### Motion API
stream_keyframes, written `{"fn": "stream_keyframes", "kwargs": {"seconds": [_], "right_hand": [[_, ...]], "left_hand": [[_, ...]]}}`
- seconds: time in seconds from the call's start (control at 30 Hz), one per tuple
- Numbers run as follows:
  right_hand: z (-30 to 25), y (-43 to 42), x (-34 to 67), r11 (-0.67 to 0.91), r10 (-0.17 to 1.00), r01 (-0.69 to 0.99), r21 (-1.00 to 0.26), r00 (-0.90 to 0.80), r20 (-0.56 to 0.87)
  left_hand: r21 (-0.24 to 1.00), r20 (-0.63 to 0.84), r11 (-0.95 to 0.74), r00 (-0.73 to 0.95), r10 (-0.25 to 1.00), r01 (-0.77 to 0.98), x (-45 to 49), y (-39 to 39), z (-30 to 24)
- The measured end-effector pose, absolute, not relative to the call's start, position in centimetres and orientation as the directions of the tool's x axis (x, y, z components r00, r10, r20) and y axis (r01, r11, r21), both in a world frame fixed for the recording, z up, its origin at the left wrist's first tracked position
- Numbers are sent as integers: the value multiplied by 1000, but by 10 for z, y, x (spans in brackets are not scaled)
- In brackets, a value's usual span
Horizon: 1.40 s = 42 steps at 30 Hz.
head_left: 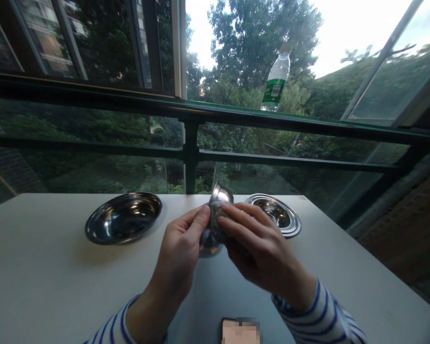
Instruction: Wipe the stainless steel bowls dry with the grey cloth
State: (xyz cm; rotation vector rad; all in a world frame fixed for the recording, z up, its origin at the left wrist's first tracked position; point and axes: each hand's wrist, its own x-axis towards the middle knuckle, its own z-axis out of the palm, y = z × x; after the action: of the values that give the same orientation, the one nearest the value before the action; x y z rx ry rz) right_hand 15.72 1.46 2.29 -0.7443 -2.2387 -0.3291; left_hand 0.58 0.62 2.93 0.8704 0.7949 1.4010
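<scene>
Over the middle of the table, my two hands hold a small shiny metal bowl (221, 193), tilted on its side. My left hand (181, 246) grips its left side, thumb pressed on the metal and fingers curled behind. My right hand (260, 239) lies across the bowl from the right, its fingers bent and pressed together on the surface. A greyish, rough-looking patch (215, 214) shows under the right fingertips; whether it is a pad or part of the bowl I cannot tell. The fingers hide much of the bowl.
A wide metal bowl (123, 219) stands at the back left of the white table (50, 267). Behind my right hand is a metal dish with a broad rim (293, 224). A phone (236, 332) lies at the near edge. A plastic bottle (275, 86) stands on the green railing (229, 111).
</scene>
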Motion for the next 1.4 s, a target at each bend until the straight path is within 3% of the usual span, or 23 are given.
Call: {"fn": "stream_keyframes", "kwargs": {"seconds": [0.07,0.23,0.4,0.57,0.73,0.9,1.0,1.13,1.2,1.33,1.4], "right_hand": [[23,14,156,800,404,600,28,-571,714],[25,19,161,711,490,696,-105,-383,783],[24,18,165,788,433,615,-13,-539,722],[24,23,166,679,536,715,-167,-327,778],[27,19,166,777,490,618,-118,-477,730],[22,27,165,647,599,715,-264,-262,757],[21,25,163,678,573,707,-203,-334,749],[21,16,157,804,430,594,-27,-549,716],[21,17,156,803,423,595,-29,-535,731],[20,22,159,727,510,670,-149,-381,771],[19,20,159,753,492,648,-112,-442,750]], "left_hand": [[887,49,-24,43,998,-461,5,6,28],[933,60,-24,90,994,-359,5,4,26],[936,69,-35,84,994,-351,4,4,26],[953,75,-24,159,985,-301,3,4,27],[952,54,-17,110,992,-306,3,4,27],[952,6,37,139,990,-305,5,3,27],[936,-19,59,118,993,-348,6,3,27],[899,-20,58,93,996,-434,4,8,28],[892,-11,47,83,997,-450,4,8,28],[906,-31,61,79,996,-419,7,6,27],[894,-36,66,77,996,-442,7,6,25]]}}
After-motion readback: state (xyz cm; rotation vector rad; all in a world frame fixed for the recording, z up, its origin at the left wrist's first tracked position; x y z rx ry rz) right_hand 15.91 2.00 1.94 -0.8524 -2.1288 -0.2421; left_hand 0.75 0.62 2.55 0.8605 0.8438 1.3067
